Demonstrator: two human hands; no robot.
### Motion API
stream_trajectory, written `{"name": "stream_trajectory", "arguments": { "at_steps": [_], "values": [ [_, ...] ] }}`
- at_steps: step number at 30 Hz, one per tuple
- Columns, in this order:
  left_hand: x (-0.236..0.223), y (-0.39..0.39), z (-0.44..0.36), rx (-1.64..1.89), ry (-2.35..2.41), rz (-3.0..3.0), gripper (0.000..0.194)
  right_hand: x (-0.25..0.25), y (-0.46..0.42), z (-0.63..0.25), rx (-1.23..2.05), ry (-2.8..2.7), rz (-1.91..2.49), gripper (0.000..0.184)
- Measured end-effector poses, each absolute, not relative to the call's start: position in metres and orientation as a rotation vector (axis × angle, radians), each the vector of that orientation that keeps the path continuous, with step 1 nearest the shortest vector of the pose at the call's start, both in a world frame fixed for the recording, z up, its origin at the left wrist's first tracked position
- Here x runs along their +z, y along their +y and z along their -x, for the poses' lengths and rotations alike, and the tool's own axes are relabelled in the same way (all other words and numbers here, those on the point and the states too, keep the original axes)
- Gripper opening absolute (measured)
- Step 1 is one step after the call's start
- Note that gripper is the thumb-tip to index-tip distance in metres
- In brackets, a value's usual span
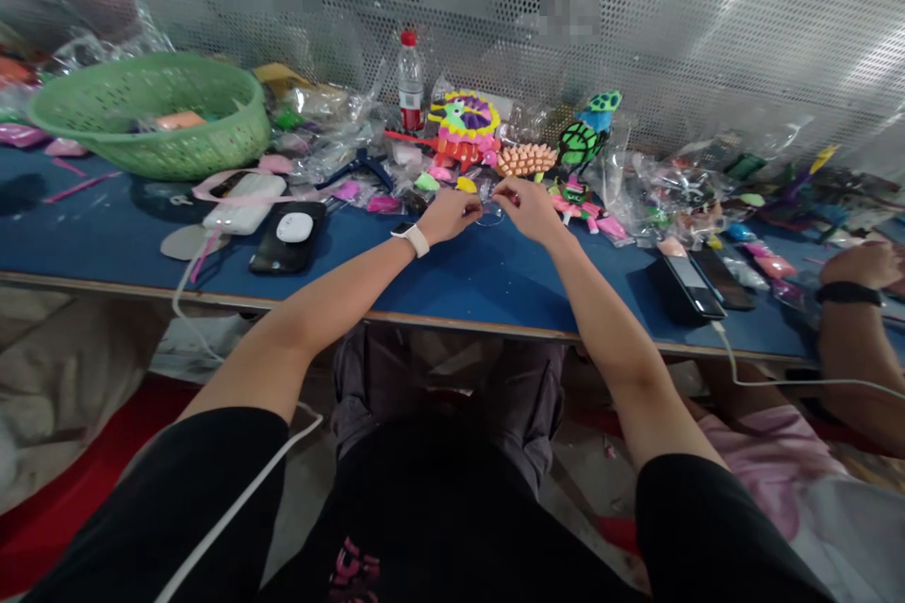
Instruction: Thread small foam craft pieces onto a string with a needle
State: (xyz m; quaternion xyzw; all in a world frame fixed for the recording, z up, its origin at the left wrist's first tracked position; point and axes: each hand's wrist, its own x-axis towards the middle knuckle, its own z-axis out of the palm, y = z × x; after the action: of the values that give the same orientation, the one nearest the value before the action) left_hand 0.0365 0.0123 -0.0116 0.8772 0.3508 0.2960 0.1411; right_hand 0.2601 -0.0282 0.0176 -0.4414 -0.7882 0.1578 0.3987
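My left hand point(451, 215) and my right hand point(527, 207) are close together above the blue table, fingers bent into pinches. Between the fingertips shows a small clear plastic piece point(489, 218) with a curved lower edge; its exact kind is too small to tell. Just beyond the hands are a yellow clay piece point(465, 185), a peach spiky clay figure point(527, 160) and a red clay figure point(459, 151). A pink and green clay figure point(576, 199) lies right of my right hand. My left wrist wears a white-strapped watch.
A green basket point(205, 154) stands at the left. Nearby lie a white power bank point(245, 204) with a cable and a black phone point(272, 250). A red-capped bottle point(410, 80) stands behind. Plastic packets, a black box point(682, 287) and another person's arm point(855, 330) are at the right.
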Motion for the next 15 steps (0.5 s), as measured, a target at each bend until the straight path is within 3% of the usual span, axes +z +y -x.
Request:
{"name": "stream_trajectory", "arguments": {
  "at_steps": [6, 15],
  "values": [
    [-0.008, 0.013, -0.035, 0.823, 0.953, -2.384, 0.018, 0.015, -0.028, -0.259, 0.409, -1.964, 1.155, 0.022],
    [-0.014, 0.020, -0.034, 0.900, 0.951, -2.268, 0.009, 0.010, -0.019, -0.269, 0.442, -1.879, 1.156, 0.005]
  ]
}}
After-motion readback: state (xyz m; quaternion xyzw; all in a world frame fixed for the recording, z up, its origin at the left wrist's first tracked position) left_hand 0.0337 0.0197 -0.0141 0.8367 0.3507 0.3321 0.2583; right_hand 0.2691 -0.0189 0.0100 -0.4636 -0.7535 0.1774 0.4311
